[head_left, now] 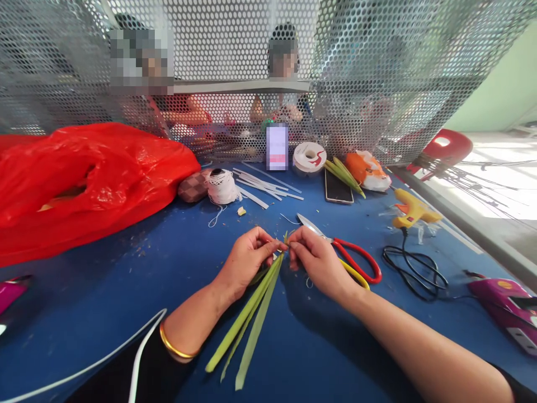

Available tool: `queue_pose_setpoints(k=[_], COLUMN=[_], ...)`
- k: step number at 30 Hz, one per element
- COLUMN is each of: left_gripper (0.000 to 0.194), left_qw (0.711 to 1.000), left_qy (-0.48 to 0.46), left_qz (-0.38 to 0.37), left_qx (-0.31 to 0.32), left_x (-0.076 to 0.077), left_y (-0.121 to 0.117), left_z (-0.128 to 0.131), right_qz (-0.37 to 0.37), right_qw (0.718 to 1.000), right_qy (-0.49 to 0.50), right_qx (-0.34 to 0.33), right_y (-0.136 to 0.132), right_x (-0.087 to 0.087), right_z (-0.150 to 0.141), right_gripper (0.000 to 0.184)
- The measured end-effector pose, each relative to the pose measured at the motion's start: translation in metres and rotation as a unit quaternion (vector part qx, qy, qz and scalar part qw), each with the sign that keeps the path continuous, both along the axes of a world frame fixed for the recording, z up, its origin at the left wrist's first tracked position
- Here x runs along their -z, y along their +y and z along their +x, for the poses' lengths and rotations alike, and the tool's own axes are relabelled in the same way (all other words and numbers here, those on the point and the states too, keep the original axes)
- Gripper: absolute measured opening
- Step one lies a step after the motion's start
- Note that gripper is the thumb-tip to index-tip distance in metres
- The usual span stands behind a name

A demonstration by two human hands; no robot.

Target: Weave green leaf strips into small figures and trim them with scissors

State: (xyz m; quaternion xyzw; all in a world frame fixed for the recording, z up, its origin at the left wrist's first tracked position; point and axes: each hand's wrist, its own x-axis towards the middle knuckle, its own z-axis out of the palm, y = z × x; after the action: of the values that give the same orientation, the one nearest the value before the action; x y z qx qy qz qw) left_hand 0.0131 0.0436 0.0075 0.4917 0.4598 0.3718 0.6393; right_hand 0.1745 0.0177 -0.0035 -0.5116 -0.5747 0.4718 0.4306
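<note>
A bundle of long green leaf strips [253,322] hangs down toward the table's front from between my hands. My left hand [250,258] is closed in a pinch around the gathered upper end of the strips. My right hand [315,258] pinches the tip of that same end, its fingertips almost touching those of the left. The fingers partly hide the gathered end, and any thread there is too small to make out. Scissors [356,260] with one red and one yellow handle lie half open just beyond my right hand, partly covered by it.
A red plastic bag [96,179] fills the left. Behind are a white string spool [222,186], white strips [268,187], a ribbon roll [309,157] and a phone [339,186]. A yellow glue gun [415,210] and purple power strip [503,305] lie right. A perforated metal screen [235,39] stands behind.
</note>
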Motion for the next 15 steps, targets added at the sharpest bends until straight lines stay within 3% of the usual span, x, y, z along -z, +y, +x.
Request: queue_pose_setpoints(k=[8, 15], left_gripper=[0.019, 0.017], left_qw=[0.997, 0.991], left_qy=[0.036, 0.078], left_qz=[0.066, 0.111], left_qx=[0.006, 0.019], left_x=[-0.0037, -0.0024], left_y=[0.0004, 0.0022], left_z=[0.0001, -0.0018], right_qz=[0.070, 0.078], right_qw=[0.991, 0.988], right_qy=[-0.116, -0.126], right_qx=[-0.020, -0.034], right_y=[-0.0034, -0.0042], right_x=[-0.0094, -0.0075], right_z=[0.0019, 0.0035], right_gripper=[0.013, 0.013])
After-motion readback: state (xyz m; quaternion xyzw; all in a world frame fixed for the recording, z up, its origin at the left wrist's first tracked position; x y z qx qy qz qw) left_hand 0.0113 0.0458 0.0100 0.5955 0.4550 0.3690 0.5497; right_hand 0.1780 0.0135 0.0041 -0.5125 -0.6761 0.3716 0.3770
